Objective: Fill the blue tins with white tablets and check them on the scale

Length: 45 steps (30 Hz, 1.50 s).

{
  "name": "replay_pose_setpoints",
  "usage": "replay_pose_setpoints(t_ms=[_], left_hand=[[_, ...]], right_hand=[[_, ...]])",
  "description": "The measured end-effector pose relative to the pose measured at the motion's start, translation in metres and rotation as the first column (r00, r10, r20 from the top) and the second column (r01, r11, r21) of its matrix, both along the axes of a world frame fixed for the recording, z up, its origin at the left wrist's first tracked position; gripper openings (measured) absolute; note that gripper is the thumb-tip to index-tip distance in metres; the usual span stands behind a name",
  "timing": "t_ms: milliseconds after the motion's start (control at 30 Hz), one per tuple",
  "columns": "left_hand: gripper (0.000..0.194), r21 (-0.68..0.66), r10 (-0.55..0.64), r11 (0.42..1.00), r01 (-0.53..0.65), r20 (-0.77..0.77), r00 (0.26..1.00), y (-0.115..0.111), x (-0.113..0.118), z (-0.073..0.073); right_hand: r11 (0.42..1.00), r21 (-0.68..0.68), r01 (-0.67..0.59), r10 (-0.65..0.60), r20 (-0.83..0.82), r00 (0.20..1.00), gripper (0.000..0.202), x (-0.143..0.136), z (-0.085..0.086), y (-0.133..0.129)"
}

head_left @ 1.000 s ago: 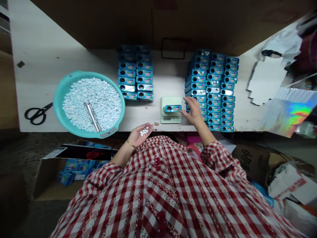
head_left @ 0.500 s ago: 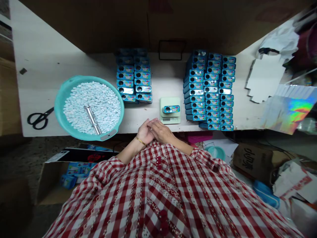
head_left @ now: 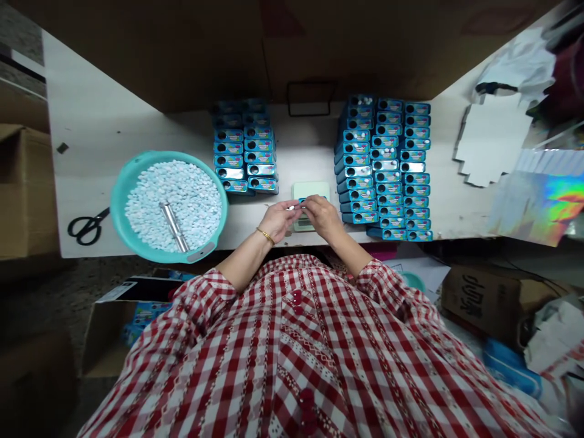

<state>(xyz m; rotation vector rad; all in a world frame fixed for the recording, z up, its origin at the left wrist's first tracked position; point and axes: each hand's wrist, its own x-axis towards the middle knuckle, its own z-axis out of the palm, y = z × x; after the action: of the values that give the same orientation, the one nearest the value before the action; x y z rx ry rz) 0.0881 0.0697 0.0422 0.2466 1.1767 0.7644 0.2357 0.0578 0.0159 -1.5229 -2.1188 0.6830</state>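
From where I'm standing, the white counter (head_left: 301, 146) is stretching across in front of the seated-close worker. On its right side, a big three-column block of blue tins (head_left: 387, 176) is standing, and on its left a turquoise basin (head_left: 119, 210) is holding a heap of white pieces. A smaller two-column block of tins (head_left: 228, 161) is standing between basin and scale. The pale green scale (head_left: 310, 188) is sitting near the front edge, just ahead of the hands. The left hand (head_left: 276, 221) is cupping loosely, its fingers pointing at the scale. The right hand (head_left: 323, 216) is bending its fingers over the scale beside the left fingertips; whether it is pinching anything, I can't tell. A single blue tin (head_left: 303, 199) is lying on the scale, mostly hiding behind the right fingers. A few white pellets (head_left: 291, 208) are showing at the left hand's fingers.
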Motion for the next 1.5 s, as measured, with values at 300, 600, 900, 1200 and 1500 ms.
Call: replay_pose_setpoints(t_ms=[300, 600, 900, 1200, 1500], left_hand=[[0.021, 0.239, -0.166, 0.925, 0.296, -0.445, 0.88, 0.008, -0.005, -0.012], [0.023, 0.325, -0.252, 0.756, 0.568, -0.656, 0.712, 0.026, 0.009, 0.001], [0.027, 0.284, -0.3, 0.676, 0.68, -0.737, 0.606, 0.03, 0.016, -0.001], [0.025, 0.332, -0.244, 0.739, 0.587, -0.68, 0.691, 0.032, 0.013, 0.0], [0.013, 0.234, -0.141, 0.925, 0.3, -0.522, 0.842, 0.02, -0.03, -0.01]], right_hand=[[1.0, -0.014, 0.003, -0.005, -0.138, 0.99, 0.024, 0.003, -0.01, 0.007], [1.0, -0.025, -0.009, 0.005, -0.147, 0.989, 0.031, 0.015, -0.006, 0.003], [0.995, -0.092, 0.047, -0.045, 0.021, 0.999, 0.024, 0.008, -0.003, 0.003], [0.991, -0.067, 0.119, -0.126, -0.129, 0.983, 0.022, 0.012, 0.003, 0.004], [0.988, 0.003, 0.155, -0.155, -0.051, 0.987, 0.019, 0.036, 0.006, -0.017]])
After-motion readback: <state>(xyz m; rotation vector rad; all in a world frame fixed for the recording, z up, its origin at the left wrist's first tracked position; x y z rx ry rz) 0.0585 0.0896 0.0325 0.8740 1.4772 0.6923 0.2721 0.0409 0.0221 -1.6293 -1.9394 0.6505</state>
